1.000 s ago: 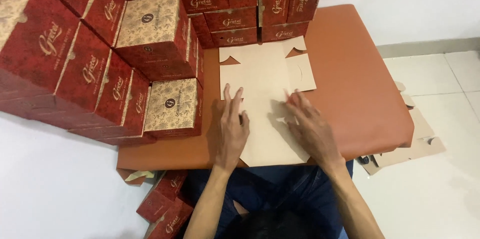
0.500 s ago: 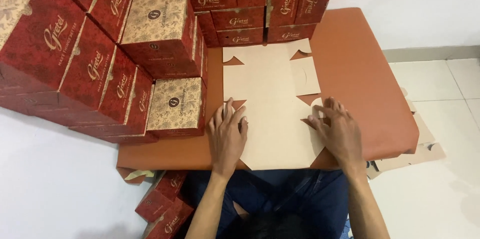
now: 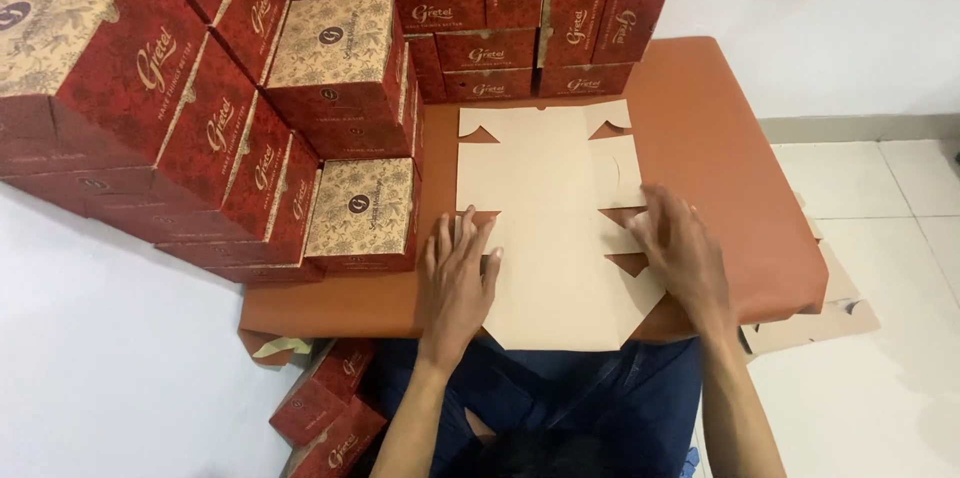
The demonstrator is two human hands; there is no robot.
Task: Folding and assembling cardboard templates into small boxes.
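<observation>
Nearest to me I saw dark blue trousers (image 3: 560,388) at the bottom edge, and down at the near left two red cartons (image 3: 325,418) lying on the white floor. Both forearms reached up from there onto the brown desk (image 3: 740,188).

My left hand (image 3: 458,283) lay palm down on the near left part of the flat box blank (image 3: 545,208), a pale cardboard sheet with notched flaps, its plain inner side up. That grip was apart, fingers spread and pressing flat, clamped on nothing. My right hand (image 3: 680,258) rested on the blank's right edge, beside the notches cut into that side. Its fingers were loosely extended too, laid on the card rather than closed round it.

The blank lay in the middle of the desk, its near end just overhanging the near edge and its far end stopping short of the boxes at the back. More flat cardboard (image 3: 820,323) lay on the tiled floor near the desk's right corner.

To the left stood a stack of assembled red boxes (image 3: 200,128) with beige patterned lids, and another row of red boxes (image 3: 530,28) lined the far edge against the white wall.
</observation>
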